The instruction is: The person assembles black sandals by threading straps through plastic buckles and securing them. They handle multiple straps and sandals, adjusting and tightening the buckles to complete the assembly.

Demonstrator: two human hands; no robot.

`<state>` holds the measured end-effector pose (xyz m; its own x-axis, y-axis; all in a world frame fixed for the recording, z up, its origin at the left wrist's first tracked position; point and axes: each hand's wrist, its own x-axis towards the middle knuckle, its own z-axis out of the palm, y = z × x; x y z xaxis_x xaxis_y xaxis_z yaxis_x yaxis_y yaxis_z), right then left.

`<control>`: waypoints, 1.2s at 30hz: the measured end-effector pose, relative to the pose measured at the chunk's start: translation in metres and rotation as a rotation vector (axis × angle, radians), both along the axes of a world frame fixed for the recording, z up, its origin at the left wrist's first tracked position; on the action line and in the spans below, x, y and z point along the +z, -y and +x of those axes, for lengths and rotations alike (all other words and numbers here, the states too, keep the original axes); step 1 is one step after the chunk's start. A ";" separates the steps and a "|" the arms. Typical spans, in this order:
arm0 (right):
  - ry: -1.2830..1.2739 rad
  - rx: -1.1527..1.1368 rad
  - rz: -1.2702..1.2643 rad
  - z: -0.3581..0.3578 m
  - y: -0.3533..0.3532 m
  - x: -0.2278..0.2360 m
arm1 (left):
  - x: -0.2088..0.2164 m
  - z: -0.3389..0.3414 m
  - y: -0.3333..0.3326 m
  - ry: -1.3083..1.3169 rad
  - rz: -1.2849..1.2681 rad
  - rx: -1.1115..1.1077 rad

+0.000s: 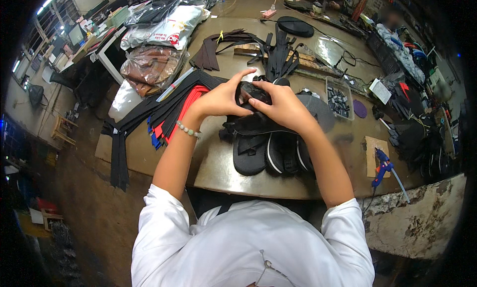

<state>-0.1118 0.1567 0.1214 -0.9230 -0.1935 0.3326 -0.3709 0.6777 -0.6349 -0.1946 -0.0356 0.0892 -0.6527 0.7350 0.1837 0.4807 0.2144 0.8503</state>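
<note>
Left hand (218, 98), beyond the pads (250, 160), curves round a black piece (255, 92); whether it grips, we cannot tell. That piece is between our hands; the right hand (285, 104) bends over its other side, hold likewise hidden. We judge the handling unfinished, how much is done or left unclear. Right of the pads, parts (337, 102) lie loose in a box (351, 99); farther right, a glue gun (381, 167).

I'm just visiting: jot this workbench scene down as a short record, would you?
Left hand: curved around a dark piece; grip unclear
Right hand: at the piece's other side
Nearer the person: black padded items
Left side: black straps, red straps
Right side: clear bin of small black parts, blue glue gun
</note>
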 end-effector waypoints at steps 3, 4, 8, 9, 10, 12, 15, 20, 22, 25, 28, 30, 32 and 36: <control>-0.076 -0.061 0.005 0.011 -0.005 0.005 | 0.003 0.011 -0.003 -0.137 0.078 0.202; -0.104 -0.127 -0.026 0.021 -0.011 0.005 | 0.003 0.014 -0.001 -0.203 0.127 0.249; -0.186 -0.278 0.016 0.050 -0.029 -0.005 | -0.008 0.020 0.001 -0.245 0.208 0.264; -0.258 -0.267 -0.001 0.052 -0.032 -0.006 | -0.011 0.021 0.000 -0.259 0.177 0.216; -0.244 -0.279 -0.011 0.055 -0.034 -0.006 | -0.013 0.020 -0.003 -0.242 0.153 0.159; -0.163 -0.283 -0.070 0.056 -0.035 -0.005 | -0.016 0.018 -0.006 -0.230 0.012 0.174; -0.104 -0.311 -0.105 0.054 -0.031 -0.003 | -0.013 0.017 -0.011 -0.422 -0.151 0.175; -0.158 -0.253 -0.164 0.062 -0.023 -0.003 | 0.003 0.028 -0.015 -0.504 -0.070 0.206; -0.243 -0.269 -0.214 0.076 -0.026 -0.002 | 0.011 0.042 -0.013 -0.571 0.158 0.325; -0.327 -0.401 -0.407 0.108 -0.039 -0.003 | 0.027 0.060 0.007 -0.525 0.281 0.499; -0.352 -0.580 -0.507 0.141 -0.059 -0.016 | 0.050 0.057 0.043 -0.356 0.319 0.826; -0.241 -0.641 -0.523 0.161 -0.068 -0.034 | 0.067 0.032 0.077 -0.443 0.472 0.934; -0.132 -0.658 -0.461 0.179 -0.075 -0.055 | 0.076 -0.002 0.115 -0.534 0.518 1.053; -0.006 -0.865 -0.483 0.195 -0.096 -0.083 | 0.046 -0.073 0.193 -0.626 0.290 1.369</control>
